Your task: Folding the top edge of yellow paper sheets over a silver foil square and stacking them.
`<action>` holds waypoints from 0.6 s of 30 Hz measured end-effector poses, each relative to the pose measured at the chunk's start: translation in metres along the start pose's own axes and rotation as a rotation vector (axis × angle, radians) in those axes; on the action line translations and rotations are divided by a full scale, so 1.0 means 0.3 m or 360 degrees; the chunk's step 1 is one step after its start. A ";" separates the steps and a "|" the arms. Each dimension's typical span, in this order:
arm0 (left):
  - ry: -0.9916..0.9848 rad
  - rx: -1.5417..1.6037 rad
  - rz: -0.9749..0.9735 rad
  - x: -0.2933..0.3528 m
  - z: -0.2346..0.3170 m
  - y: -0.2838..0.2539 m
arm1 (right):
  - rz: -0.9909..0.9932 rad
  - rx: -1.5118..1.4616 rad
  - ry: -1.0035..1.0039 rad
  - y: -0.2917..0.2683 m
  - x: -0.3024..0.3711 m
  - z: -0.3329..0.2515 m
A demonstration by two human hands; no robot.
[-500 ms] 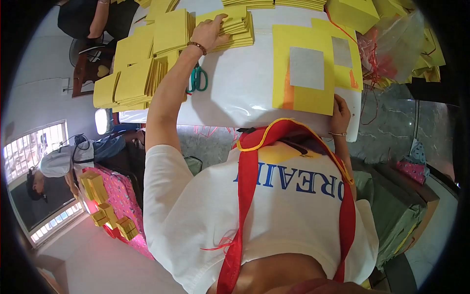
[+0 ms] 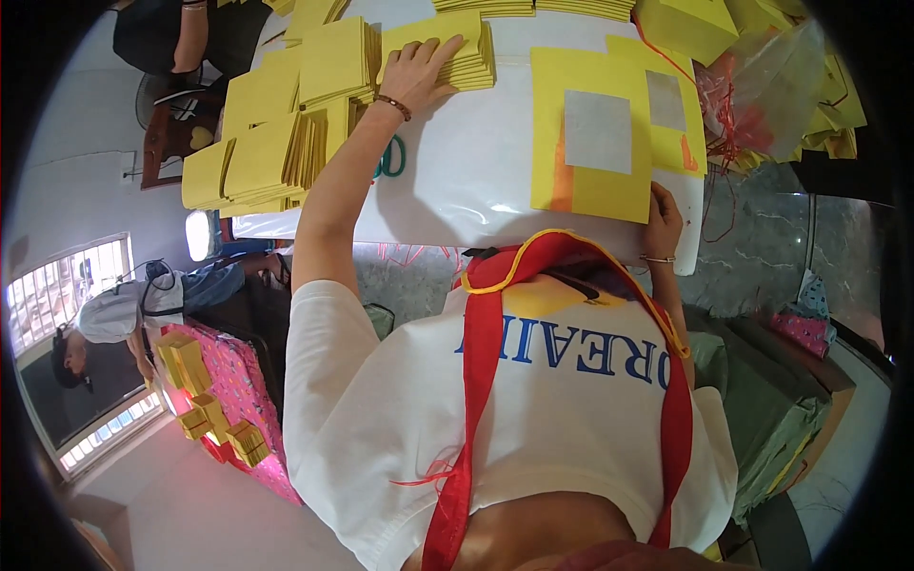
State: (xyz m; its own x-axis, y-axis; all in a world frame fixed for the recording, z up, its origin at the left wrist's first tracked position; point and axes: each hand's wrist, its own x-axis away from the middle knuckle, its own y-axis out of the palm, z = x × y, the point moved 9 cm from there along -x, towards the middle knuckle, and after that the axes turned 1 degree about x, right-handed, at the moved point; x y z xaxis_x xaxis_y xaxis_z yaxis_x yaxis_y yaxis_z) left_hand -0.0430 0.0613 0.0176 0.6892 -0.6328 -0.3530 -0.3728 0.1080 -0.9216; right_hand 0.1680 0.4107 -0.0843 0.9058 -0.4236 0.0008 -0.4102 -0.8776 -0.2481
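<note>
My left hand (image 2: 419,74) lies with its fingers stretched over a stack of folded yellow papers (image 2: 468,63), the thumb by the stack's near edge. Green-handled scissors (image 2: 391,157) are partly covered by my left forearm. At the right, my right hand (image 2: 664,221) is closed at the near corner of a yellow sheet (image 2: 609,195), part of its fingers hidden. A grey rectangle (image 2: 598,130) and an orange strip (image 2: 563,171) show on that sheet. Beneath it rests a second yellow sheet (image 2: 671,147) with similar grey and orange patches.
More folded yellow stacks (image 2: 262,157) fill the table's left side. A clear plastic bag (image 2: 776,90) and red string (image 2: 728,128) sit at the far right. Another person (image 2: 129,305) is by a pink-covered table (image 2: 233,381) with yellow bundles. Green wrapped boxes (image 2: 771,419) stand at right.
My left hand has shifted slightly right and flattened onto the stack, whose upper folds were lifted before. The forearm now covers more of the scissors. My right hand stays put.
</note>
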 end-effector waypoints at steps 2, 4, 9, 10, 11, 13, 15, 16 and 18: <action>0.0016 -0.0123 -0.0122 -0.002 0.013 0.019 | -0.0004 -0.0045 0.0021 -0.002 0.002 0.006; 0.0024 -0.0102 -0.0124 -0.001 0.007 0.012 | -0.0008 -0.0015 -0.0009 -0.002 0.000 0.004; -0.0080 0.0066 -0.0097 -0.013 -0.019 0.022 | -0.0004 -0.0011 0.0001 -0.004 0.003 -0.011; -0.0129 0.0117 -0.0083 -0.020 -0.028 0.015 | -0.0001 0.0001 -0.0009 -0.003 0.005 -0.017; -0.0179 0.0168 -0.0069 -0.024 -0.036 0.010 | 0.0001 0.0013 -0.0020 -0.003 0.007 -0.024; -0.0170 0.0181 -0.0085 -0.024 -0.037 0.011 | 0.0008 -0.0013 -0.0003 -0.001 0.007 -0.029; -0.0159 0.0201 -0.0101 -0.022 -0.035 0.023 | 0.0019 -0.0034 0.0016 -0.002 0.008 -0.031; -0.0099 0.0142 -0.0068 -0.018 -0.023 0.028 | 0.0028 -0.0011 0.0015 -0.004 0.009 -0.034; -0.0038 0.0088 -0.0029 -0.020 -0.012 0.024 | 0.0043 0.0018 0.0011 -0.004 0.010 -0.041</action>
State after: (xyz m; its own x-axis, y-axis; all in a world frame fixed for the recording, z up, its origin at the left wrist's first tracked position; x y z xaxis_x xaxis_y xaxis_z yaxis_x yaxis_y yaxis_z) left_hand -0.0521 0.0631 0.0135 0.7105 -0.6166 -0.3393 -0.3257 0.1393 -0.9352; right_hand 0.1698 0.4077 -0.0722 0.8937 -0.4486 0.0009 -0.4331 -0.8633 -0.2592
